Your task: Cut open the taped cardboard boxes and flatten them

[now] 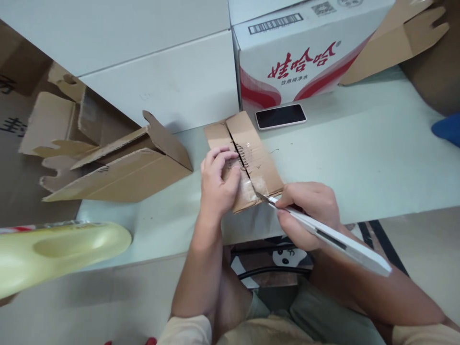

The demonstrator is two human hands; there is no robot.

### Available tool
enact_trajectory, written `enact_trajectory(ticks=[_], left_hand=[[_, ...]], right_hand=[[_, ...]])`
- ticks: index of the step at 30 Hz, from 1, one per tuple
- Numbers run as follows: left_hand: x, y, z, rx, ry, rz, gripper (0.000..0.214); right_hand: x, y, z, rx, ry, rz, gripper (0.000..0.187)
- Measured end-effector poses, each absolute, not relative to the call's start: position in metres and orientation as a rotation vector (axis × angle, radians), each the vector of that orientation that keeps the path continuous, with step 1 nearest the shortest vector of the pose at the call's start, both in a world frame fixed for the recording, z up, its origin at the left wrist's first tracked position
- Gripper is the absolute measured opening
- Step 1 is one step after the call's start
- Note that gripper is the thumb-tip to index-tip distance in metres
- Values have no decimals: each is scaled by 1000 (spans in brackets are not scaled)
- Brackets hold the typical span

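Note:
A small, flat cardboard box [257,155] lies on the table with a dark slit along its middle and clear tape near its front edge. My left hand [220,179] rests on its left half, fingers slightly bent and thumb apart, pressing it from above. Gripped in my right hand [309,211] is a white utility knife [334,237]. Its blade is out, and the tip touches the taped near end of the slit. The handle slants back over my right forearm.
Behind the box stand a white carton [158,81] and a red-and-white water carton [287,62], with a phone [281,116] before it. Opened cardboard boxes [143,167] stand at left. A yellow container [82,254] juts in at lower left; something blue [447,129] shows at right.

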State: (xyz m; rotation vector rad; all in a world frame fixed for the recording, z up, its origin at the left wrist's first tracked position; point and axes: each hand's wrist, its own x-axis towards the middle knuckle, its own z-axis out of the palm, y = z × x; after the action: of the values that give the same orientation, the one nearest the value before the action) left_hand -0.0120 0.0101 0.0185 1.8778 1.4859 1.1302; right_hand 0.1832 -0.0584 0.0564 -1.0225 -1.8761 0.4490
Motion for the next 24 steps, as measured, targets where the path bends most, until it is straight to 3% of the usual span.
enact_trajectory(ticks=[7, 10, 17, 21, 24], left_hand=[[-13, 11, 16, 1890, 1494, 1117, 23], [-13, 11, 17, 1891, 1500, 1111, 24], [-17, 7, 22, 1958, 1455, 1052, 29], [-20, 3, 28, 2109, 1259, 960, 42], [-22, 2, 32, 2194, 1125, 880, 55]], right_hand=[[196, -65, 61, -1023, -1674, 633, 17], [196, -62, 50, -1077, -1452, 532, 17], [189, -51, 34, -1220, -1365, 478, 45], [188, -48, 29, -1307, -1477, 457, 23], [188, -47, 24, -1303, -1545, 467, 16]])
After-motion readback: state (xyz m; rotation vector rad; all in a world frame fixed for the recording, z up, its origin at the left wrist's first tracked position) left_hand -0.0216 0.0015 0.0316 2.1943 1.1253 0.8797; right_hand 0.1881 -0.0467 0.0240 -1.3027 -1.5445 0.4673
